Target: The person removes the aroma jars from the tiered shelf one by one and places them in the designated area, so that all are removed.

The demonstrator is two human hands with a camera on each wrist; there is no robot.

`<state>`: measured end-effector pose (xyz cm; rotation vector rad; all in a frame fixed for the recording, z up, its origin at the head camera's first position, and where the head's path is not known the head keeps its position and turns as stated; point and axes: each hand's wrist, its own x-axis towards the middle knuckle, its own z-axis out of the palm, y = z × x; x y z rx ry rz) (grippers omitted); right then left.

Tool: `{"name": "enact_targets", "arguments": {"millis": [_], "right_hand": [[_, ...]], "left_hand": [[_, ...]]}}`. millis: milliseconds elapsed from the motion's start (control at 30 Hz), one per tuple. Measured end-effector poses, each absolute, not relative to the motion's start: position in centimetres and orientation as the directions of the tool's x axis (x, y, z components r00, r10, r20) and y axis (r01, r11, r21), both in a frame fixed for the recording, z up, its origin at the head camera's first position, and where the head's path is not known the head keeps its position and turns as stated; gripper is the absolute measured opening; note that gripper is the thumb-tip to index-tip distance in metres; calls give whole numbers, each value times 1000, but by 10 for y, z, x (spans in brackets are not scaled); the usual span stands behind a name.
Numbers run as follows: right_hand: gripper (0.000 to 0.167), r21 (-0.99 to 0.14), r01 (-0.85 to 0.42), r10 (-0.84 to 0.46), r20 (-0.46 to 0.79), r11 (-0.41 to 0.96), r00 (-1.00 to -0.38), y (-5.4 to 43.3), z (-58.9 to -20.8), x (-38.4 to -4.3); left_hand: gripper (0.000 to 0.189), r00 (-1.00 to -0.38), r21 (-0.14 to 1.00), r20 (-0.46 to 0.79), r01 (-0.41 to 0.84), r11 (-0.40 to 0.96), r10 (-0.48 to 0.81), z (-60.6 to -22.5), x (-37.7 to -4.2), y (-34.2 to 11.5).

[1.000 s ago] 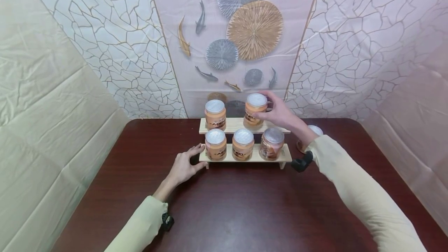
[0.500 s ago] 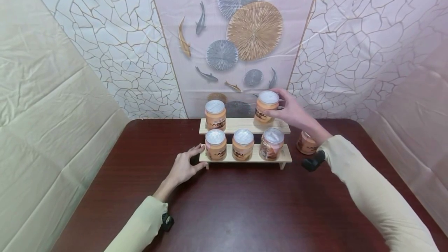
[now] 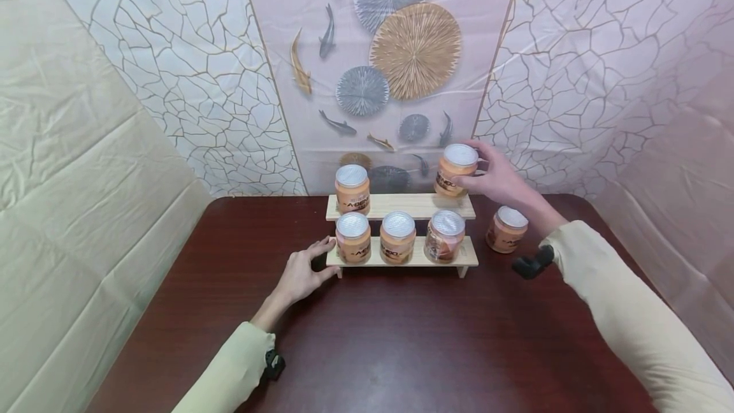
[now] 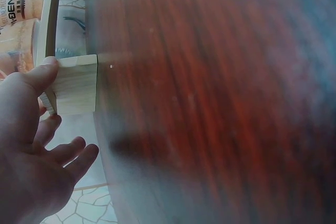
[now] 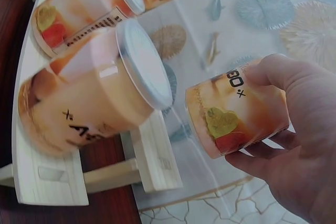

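Observation:
My right hand (image 3: 501,177) holds an orange-labelled jar (image 3: 455,171) with a silvery lid, fingers and thumb around its sides. In the right wrist view this jar (image 5: 236,114) hangs apart from the upper shelf's right end. The two-tier wooden rack (image 3: 390,206) carries one jar (image 3: 352,190) at the upper left. On its lower shelf stand three similar jars, at left (image 3: 353,241), middle (image 3: 397,241) and right (image 3: 444,241). My left hand (image 3: 301,276) pinches the lower shelf's left end. In the left wrist view, its thumb (image 4: 42,74) lies on the shelf's edge.
Another jar (image 3: 506,231) stands on the dark red-brown table (image 3: 378,336), right of the rack and below my right forearm. A patterned cloth backdrop (image 3: 401,113) rises behind the table. Plain cloth walls (image 3: 86,177) flank both sides.
My right hand has carried its jar rightward along the upper shelf, from near the middle to the right end, and slightly up. The jar on the table is now uncovered. My left hand stays put.

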<state>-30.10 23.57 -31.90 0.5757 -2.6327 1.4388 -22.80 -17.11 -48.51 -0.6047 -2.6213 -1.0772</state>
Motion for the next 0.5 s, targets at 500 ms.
{"name": "enact_targets", "arguments": {"millis": [500], "right_hand": [[73, -759, -315, -222, 228, 569, -948, 269, -311, -294]], "left_hand": [[57, -885, 608, 367, 461, 646, 286, -485, -229, -171]]}}
